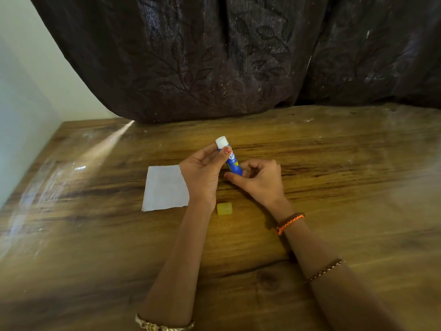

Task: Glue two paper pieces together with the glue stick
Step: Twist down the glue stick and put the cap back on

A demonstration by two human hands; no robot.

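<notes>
One glue stick, blue with a white end. One white paper; whether it is a single sheet or two stacked cannot be told. One yellow cap. Two hands: left hand, right hand. Three wrist bands: one on the left arm, two on the right. One bench. One dark curtain.

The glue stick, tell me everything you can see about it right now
The glue stick is a small blue tube with a printed label, partly hidden by fingers, and a white glue end pointing up and away. Its yellow cap is off, lying on the wooden table nearer the person. The tube is held tilted above the table: the left hand pinches its upper part just below the white end, and the right hand curls round its base.
</notes>
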